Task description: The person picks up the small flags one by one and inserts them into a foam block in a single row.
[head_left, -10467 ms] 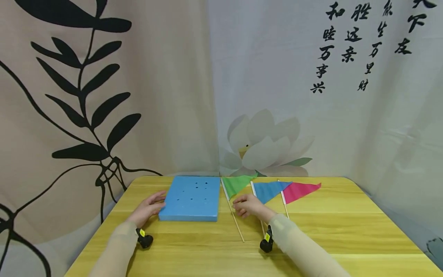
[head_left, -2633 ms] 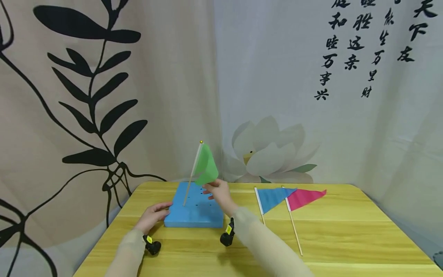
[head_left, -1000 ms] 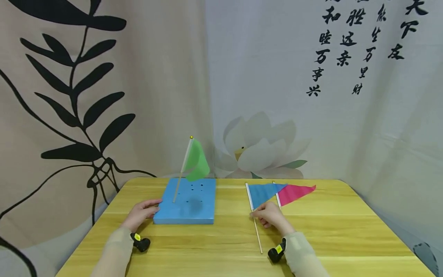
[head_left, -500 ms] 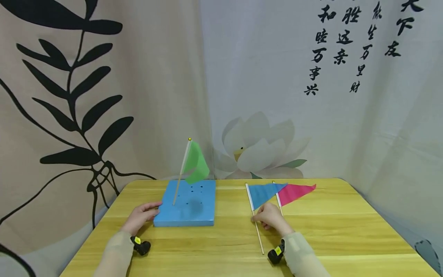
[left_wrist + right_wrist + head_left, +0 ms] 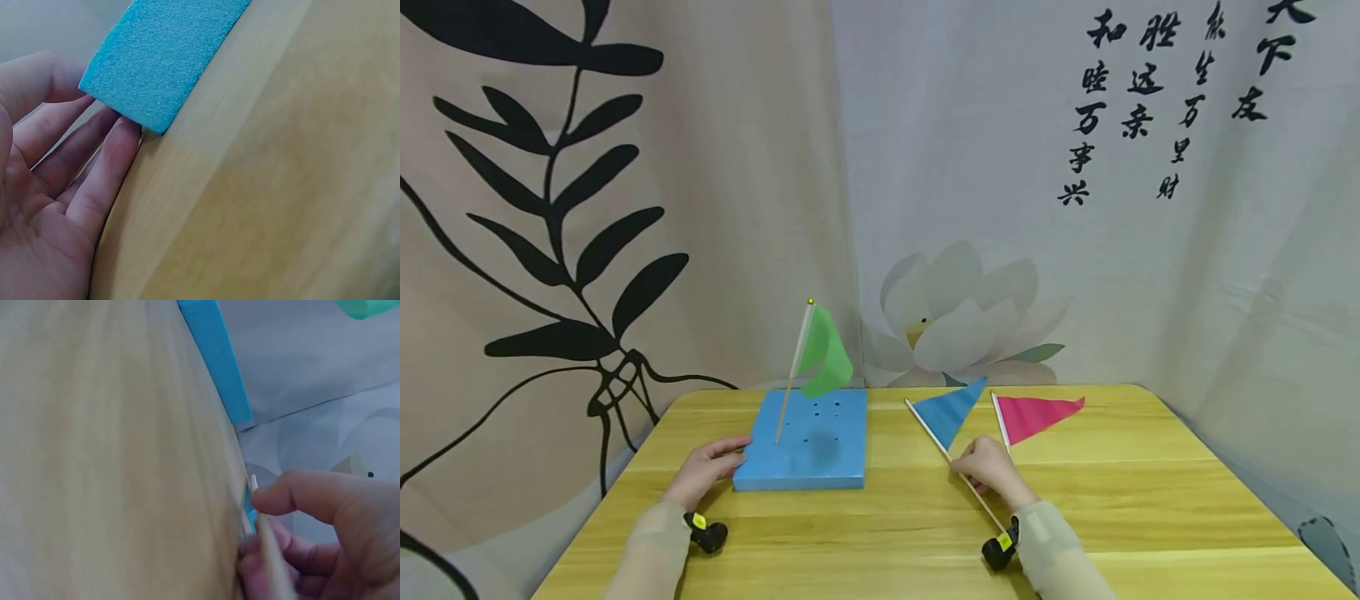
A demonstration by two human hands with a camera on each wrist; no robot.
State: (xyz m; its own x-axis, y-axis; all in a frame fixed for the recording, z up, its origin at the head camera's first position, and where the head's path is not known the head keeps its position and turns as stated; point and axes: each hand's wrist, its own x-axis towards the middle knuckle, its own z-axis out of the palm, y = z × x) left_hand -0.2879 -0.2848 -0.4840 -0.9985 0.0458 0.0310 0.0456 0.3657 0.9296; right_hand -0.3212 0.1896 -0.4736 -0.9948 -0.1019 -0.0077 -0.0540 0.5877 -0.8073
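The left hand [image 5: 706, 471] rests its extended fingers against the left side of a blue foam board [image 5: 842, 467], also close up in the left wrist view. A green pennant flag [image 5: 824, 354] stands in one of the board's holes, its stick leaning slightly right. On the right, the right hand [image 5: 992, 471] pinches the wooden stick of a blue pennant flag [image 5: 950, 410] between thumb and fingers. That flag slants, its top toward the upper left. In the right wrist view the stick [image 5: 272, 556] is blurred. A pink pennant flag [image 5: 1037, 417] lies beyond the right hand, its lower stick hidden.
Several small holes dot the board's top. Everything is on a yellow wooden table [image 5: 850, 550]. A printed curtain [image 5: 760, 208] with plant, lotus and characters hangs behind its far edge. Each wrist wears a small black camera [image 5: 706, 533].
The right hand went from the green flag, now standing in the board, to the blue flag's stick. In the last half second the blue flag's top swung left. The left hand stays at the board.
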